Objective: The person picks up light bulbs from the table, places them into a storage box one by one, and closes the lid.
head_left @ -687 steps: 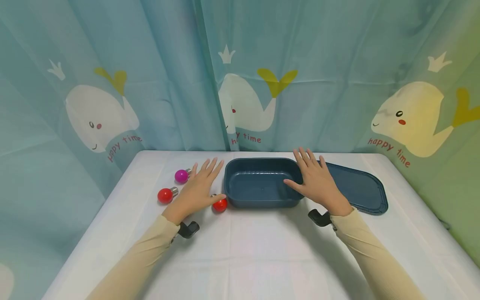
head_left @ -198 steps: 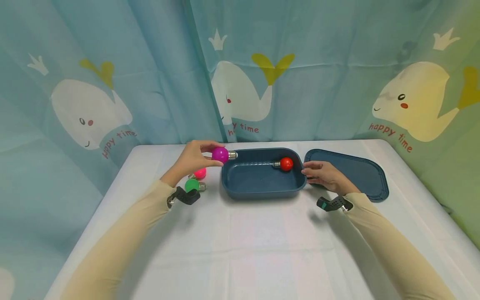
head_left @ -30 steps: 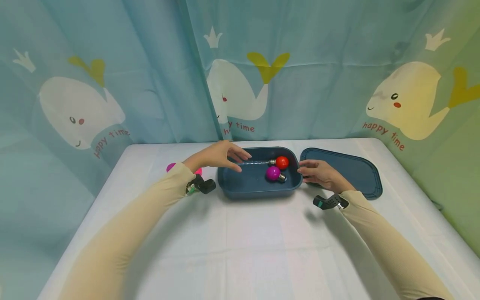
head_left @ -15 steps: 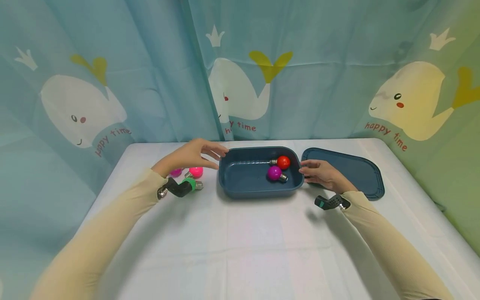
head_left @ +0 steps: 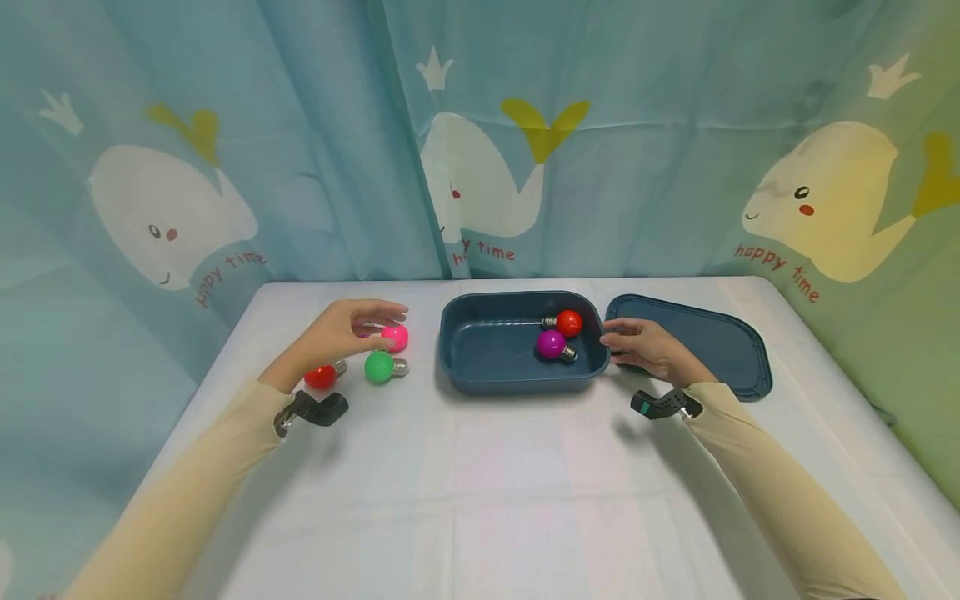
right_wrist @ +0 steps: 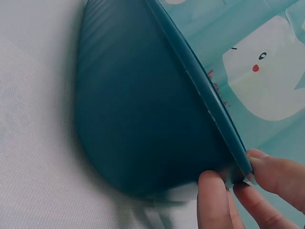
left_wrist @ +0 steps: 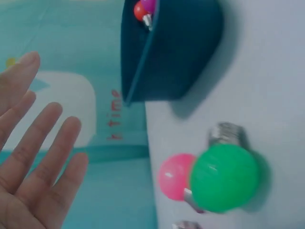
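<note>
My left hand (head_left: 341,333) hovers over the loose bulbs, its fingers apart and holding nothing; the left wrist view shows the same spread fingers. Just beyond its fingertips lies a pink light bulb (head_left: 395,337). A green bulb (head_left: 378,367) is nearer, and a red bulb (head_left: 320,377) shows partly below the wrist. A sliver of purple peeks from behind the fingers. With thumb and fingers my right hand (head_left: 648,346) pinches the right rim of a dark blue box (head_left: 525,387). Inside the box rest a red bulb (head_left: 568,322) and a purple bulb (head_left: 551,343).
A flat dark blue lid (head_left: 705,333) lies to the right of the box, partly behind the right hand. White cloth covers the table (head_left: 525,483). Behind its far edge hangs a teal curtain (head_left: 330,167) with whale prints.
Over the last second my left hand has moved left from above the box to the loose bulbs. The purple bulb it pinched earlier is now in the box. My right hand stays at the rim.
</note>
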Tool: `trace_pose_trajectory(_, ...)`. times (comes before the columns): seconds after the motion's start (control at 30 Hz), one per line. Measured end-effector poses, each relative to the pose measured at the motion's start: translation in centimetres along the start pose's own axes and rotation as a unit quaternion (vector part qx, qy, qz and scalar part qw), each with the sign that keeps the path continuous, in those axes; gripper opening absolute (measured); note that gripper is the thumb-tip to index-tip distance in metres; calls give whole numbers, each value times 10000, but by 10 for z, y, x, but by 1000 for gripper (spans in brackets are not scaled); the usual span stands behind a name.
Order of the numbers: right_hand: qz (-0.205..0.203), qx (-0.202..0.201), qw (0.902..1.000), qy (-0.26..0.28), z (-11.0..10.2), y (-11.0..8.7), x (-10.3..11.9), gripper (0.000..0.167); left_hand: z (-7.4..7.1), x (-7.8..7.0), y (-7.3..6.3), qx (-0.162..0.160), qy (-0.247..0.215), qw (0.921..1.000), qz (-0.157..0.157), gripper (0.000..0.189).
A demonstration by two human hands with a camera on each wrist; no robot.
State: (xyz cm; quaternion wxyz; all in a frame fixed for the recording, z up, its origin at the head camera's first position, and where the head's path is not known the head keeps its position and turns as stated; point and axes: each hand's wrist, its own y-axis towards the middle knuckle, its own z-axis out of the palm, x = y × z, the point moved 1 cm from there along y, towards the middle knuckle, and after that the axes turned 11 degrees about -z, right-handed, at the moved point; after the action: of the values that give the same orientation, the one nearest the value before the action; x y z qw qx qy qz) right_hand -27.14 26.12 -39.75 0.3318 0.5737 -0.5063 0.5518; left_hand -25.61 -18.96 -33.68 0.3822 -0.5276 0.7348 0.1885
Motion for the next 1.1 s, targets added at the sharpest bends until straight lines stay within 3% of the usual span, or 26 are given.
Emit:
trace_pose_trajectory(0.27,33,58,10000,52,-3,2,-4,60,10,39,-12,-741,-269,9969,-46,49)
trace_pose_trajectory(0.47,14,53,9999,162,-4,1,-6,53,20,58,-13,-1031,-531,9932,-61,47)
trace_pose_trajectory(0.7,-66,83,9996,245,-2,0,-5,48,29,71,-9,-1081,-959,9894,-122,48)
trace_pose_trajectory(0.97,-156,169,9988,439,-1,-1,-2,53,34,75,-7,-925,-1083,9889,-416,52)
trace_pose_trajectory(1.1,-116,116,9991,400,-2,-1,-3,50,39,78,-6,-896,-1174,9883,-381,51)
